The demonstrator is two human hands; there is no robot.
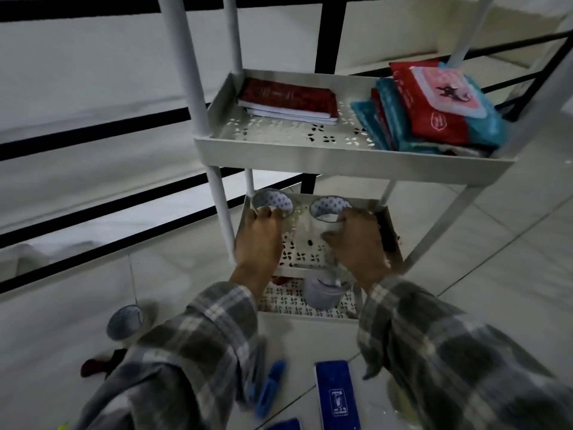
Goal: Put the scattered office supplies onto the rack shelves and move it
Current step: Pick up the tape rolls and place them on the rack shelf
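A white rack stands in front of me, with perforated tray shelves. Its upper shelf (279, 141) carries a red notebook stack (288, 99) at the left and red and teal packets (434, 110) at the right. My left hand (259, 243) grips a roll of clear tape (274, 200) at the back left of the middle shelf (305, 256). My right hand (356, 240) grips a second tape roll (327, 207) beside it. The lowest shelf (285, 301) holds another roll (324, 291), partly hidden under the middle tray.
On the tiled floor lie a fourth tape roll (125, 322) at the left, a dark red object (97, 366), a blue cutter (269, 387), a blue box (336, 395) and another blue item (283, 425). A black railing (93, 131) runs behind the rack.
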